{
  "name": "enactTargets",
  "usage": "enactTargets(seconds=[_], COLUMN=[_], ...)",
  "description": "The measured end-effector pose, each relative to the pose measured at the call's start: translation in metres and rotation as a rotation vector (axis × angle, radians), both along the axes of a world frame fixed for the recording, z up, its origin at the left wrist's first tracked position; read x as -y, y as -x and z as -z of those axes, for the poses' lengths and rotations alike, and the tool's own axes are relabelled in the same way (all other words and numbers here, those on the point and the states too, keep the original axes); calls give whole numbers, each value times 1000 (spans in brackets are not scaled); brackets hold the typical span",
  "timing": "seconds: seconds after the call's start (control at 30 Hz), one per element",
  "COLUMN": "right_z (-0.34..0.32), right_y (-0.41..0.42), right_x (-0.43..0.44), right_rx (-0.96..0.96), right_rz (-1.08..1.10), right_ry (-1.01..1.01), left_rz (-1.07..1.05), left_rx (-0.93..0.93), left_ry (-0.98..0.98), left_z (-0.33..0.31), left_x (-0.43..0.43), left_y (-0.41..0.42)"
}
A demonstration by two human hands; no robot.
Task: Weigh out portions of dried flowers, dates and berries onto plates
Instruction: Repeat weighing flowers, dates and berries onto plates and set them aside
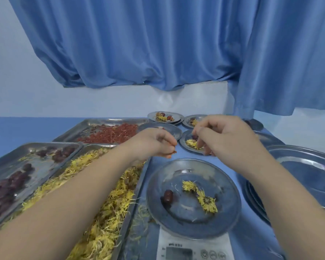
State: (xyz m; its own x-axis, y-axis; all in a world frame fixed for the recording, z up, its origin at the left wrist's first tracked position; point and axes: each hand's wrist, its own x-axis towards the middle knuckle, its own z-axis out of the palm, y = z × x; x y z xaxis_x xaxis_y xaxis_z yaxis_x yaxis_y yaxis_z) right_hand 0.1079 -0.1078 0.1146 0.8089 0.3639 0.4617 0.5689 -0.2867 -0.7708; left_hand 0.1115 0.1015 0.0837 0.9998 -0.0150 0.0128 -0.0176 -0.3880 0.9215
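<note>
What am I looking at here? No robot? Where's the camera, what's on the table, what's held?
There is no machine here. A person works with bare hands, and the one picture comes from a camera worn on their head, looking forward and down.

On the blue table, three metal trays hold dark dates, yellow dried flowers and red berries. A plate sits on a kitchen scale with one date and two flowers on it. Filled small plates lie further back, and a stack of plates stands to the right.

The left hand pinches a few berries. The right hand reaches into a near small plate; I can't tell whether it holds anything.
</note>
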Motion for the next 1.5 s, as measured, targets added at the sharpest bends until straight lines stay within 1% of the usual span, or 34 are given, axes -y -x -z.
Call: enactTargets(seconds=[0.13, 0.23, 0.33, 0.43, 0.6, 0.73, 0.8, 1.03, 1.13, 1.2, 1.33, 1.43, 1.5], right_z=[28, 57, 82, 101, 115, 117, 118, 122, 125, 127, 133, 135, 136], right_y=[21, 33, 42, 48, 52, 51, 49, 43, 43, 43, 41, 38, 37], right_x=[29, 51, 65, 71, 75, 74, 74, 77, 76, 75, 75, 75, 75], right_rx=[71, 78, 112, 166, 268, 291, 294, 317, 288, 231, 46, -28, -85], right_rz=[27, 52, 96, 145, 163, 130, 128, 142, 174, 206, 268, 304, 324], right_ry=[137, 165, 135, 97, 175, 209, 219, 209, 225, 231, 222, 238, 243], left_rz=[-13, -50, -98, -123, -258, -294, -284, -275, -293, -321, -435, -406, -403], left_rx=[-32, -32, -14, 9, 80, 129, 134, 95, 92, 101, 131, 105, 102], left_ry=[-71, -176, -248, -234, -128, -225, -222, 135, 278, 364, 447, 538, 533], left_z=[16, 24, 29, 32, 46, 54, 55, 59, 61, 62, 64, 64, 64], left_x=[21, 28, 30, 32, 35, 39, 38, 27, 24, 22, 17, 17, 18], left_y=[11, 18, 26, 34, 41, 41, 41, 53, 60, 64, 64, 64, 64])
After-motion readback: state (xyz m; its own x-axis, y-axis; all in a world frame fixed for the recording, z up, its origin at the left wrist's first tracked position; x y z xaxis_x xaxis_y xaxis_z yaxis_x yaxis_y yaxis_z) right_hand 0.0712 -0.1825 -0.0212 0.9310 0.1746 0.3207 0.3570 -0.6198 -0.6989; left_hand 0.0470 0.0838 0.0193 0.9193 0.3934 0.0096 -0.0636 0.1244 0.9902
